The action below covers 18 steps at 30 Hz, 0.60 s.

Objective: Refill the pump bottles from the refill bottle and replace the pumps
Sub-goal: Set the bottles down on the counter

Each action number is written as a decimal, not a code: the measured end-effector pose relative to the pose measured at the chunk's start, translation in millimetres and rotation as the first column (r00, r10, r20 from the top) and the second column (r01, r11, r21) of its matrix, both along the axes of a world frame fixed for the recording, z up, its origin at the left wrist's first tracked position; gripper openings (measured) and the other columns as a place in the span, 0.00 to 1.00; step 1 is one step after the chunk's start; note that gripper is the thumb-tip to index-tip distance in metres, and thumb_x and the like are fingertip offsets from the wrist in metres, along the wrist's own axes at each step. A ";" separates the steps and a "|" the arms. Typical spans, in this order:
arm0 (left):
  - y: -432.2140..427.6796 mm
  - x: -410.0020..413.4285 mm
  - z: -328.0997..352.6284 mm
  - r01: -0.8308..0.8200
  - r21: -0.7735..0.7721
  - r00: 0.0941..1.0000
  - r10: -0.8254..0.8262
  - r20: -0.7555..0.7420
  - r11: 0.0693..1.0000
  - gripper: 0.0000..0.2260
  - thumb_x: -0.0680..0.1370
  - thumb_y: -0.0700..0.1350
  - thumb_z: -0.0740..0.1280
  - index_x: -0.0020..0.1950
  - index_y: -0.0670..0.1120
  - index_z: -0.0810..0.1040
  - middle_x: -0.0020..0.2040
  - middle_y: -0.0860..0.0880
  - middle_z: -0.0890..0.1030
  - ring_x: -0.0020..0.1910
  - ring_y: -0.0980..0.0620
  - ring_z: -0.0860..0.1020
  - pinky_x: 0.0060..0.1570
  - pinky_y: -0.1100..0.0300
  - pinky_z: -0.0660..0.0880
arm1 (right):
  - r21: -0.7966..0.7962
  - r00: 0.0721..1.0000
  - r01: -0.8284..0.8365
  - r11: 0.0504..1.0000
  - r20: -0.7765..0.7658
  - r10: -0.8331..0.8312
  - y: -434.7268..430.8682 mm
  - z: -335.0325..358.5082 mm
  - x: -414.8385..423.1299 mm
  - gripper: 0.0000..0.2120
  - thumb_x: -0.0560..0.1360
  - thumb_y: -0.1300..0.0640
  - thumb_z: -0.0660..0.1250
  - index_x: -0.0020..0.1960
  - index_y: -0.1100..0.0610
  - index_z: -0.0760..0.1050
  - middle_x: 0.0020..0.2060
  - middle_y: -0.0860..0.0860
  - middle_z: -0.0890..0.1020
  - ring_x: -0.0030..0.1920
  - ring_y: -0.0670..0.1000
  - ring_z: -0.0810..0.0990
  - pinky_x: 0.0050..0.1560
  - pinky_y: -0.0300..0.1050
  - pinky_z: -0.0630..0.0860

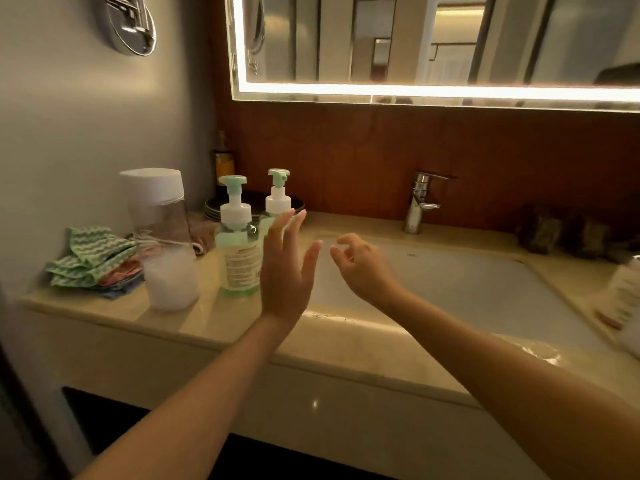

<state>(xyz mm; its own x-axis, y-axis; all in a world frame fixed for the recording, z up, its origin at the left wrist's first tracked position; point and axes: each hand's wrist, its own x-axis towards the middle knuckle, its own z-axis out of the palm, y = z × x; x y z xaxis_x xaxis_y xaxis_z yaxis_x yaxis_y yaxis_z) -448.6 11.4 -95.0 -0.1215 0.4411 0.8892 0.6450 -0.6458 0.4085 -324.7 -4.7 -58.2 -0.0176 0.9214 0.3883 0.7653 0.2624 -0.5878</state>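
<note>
Vanity counter (114, 317), sink (450, 282) on the right. Refill bottle (162, 237) stands capped at the left. Front pump bottle (239, 244) and rear pump bottle (278, 199) are just right of it, upright, pumps on. Your left hand (284, 271) is flat-open and empty, just right of the front one and overlapping the rear one. Your right hand (360, 265) is loosely curled, empty, over the sink, farther off. Left hand is the closer reach.

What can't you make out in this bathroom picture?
Head view:
Rear pump bottle: lower body hidden behind the left hand.
Front pump bottle: label print too small to read.
White object at right: cut off by the edge.
Dark shapes right of the tap: too blurred.
</note>
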 end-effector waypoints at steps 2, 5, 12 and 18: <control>-4.8 20.8 6.5 0.085 0.003 0.996 -0.085 0.003 0.996 0.19 0.79 0.52 0.59 0.67 0.44 0.68 0.64 0.43 0.73 0.62 0.50 0.71 0.61 0.63 0.67 | -0.015 0.999 0.040 0.999 0.023 -0.040 -6.1 0.9 13.0 0.20 0.79 0.47 0.56 0.67 0.56 0.67 0.60 0.54 0.77 0.57 0.53 0.75 0.56 0.49 0.75; -15.1 58.1 15.1 0.232 0.010 0.970 -0.231 -0.071 0.973 0.17 0.79 0.50 0.60 0.64 0.43 0.71 0.60 0.45 0.75 0.56 0.51 0.75 0.52 0.62 0.74 | -0.032 0.992 0.119 0.992 0.053 -0.118 -18.7 1.7 41.7 0.20 0.80 0.49 0.55 0.67 0.57 0.67 0.62 0.54 0.76 0.59 0.53 0.75 0.58 0.50 0.74; -52.5 165.5 22.0 0.519 -0.085 0.842 -0.526 -0.117 0.850 0.13 0.78 0.52 0.60 0.55 0.45 0.77 0.52 0.48 0.78 0.45 0.56 0.76 0.42 0.70 0.74 | 0.017 0.905 0.351 0.936 0.251 -0.344 -68.6 11.6 133.4 0.12 0.79 0.55 0.57 0.60 0.55 0.73 0.54 0.52 0.79 0.50 0.50 0.77 0.44 0.40 0.72; -105.5 254.8 38.0 0.731 -0.045 0.678 -0.732 -0.069 0.681 0.09 0.75 0.48 0.64 0.49 0.44 0.79 0.47 0.50 0.77 0.44 0.56 0.76 0.44 0.67 0.75 | 0.023 0.821 0.562 0.827 0.110 -0.561 -134.6 29.5 211.3 0.10 0.79 0.55 0.59 0.56 0.56 0.76 0.48 0.52 0.80 0.44 0.48 0.75 0.49 0.45 0.77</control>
